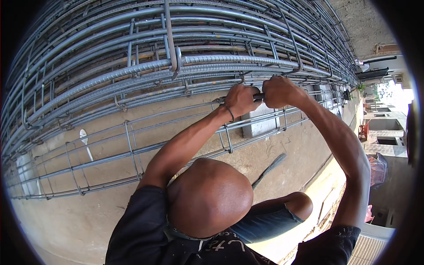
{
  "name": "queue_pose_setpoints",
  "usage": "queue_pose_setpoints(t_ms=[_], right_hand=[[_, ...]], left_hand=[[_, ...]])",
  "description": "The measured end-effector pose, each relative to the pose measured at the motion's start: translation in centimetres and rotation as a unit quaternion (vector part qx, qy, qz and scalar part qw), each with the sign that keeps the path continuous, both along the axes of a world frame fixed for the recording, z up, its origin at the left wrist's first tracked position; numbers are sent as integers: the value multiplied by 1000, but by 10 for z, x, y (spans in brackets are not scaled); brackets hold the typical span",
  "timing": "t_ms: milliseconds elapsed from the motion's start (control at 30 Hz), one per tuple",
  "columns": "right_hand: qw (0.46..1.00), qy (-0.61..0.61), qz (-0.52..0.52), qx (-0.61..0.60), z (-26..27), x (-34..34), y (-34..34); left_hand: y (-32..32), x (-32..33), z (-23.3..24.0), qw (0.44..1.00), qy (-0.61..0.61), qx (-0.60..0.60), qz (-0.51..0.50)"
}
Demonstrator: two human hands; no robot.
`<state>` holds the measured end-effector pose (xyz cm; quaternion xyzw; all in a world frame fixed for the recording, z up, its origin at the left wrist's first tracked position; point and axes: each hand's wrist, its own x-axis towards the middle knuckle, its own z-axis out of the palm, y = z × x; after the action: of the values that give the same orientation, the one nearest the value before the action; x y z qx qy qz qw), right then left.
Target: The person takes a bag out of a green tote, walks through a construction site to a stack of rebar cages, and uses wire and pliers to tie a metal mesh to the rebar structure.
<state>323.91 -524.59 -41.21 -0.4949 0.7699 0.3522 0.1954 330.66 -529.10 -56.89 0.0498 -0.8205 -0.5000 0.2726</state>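
My left hand [241,99] and my right hand [281,92] are close together, both closed around a dark-handled hand tool [259,96]. Most of the tool is hidden by my fingers, so its kind cannot be made out. Below my hands lies a narrow rebar cage [132,154], its long bars joined by square stirrups. A pale block [261,121] sits under the cage near my left hand. Just beyond both hands rises a stack of rebar cages [198,33] with ribbed bars and bent stirrups. My bent knee [212,195] fills the lower middle.
A bundle of thin tie wire [270,169] lies on the concrete floor [79,222]. A white plastic spoon [85,142] rests behind the narrow cage at left. Another pale block [28,175] supports the cage's left end. Walls and a sunlit opening [394,96] show at right.
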Motion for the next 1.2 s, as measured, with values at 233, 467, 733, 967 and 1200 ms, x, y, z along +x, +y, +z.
queue_pose_setpoints(t_ms=[233,467,733,967,1200], right_hand=[[920,232,308,-66,-13,18,35],[793,319,483,-189,-24,-16,56],[848,251,434,-173,-29,2,41],[862,302,310,-262,-93,-63,102],[870,217,320,-308,-107,-77,107]], left_hand=[[-22,-7,4,996,-33,-9,-82],[-36,-25,14,954,-71,122,-265],[-39,29,3,990,-18,107,-94],[-61,99,-15,959,-192,-201,-51],[-44,56,-84,952,-217,-214,11]])
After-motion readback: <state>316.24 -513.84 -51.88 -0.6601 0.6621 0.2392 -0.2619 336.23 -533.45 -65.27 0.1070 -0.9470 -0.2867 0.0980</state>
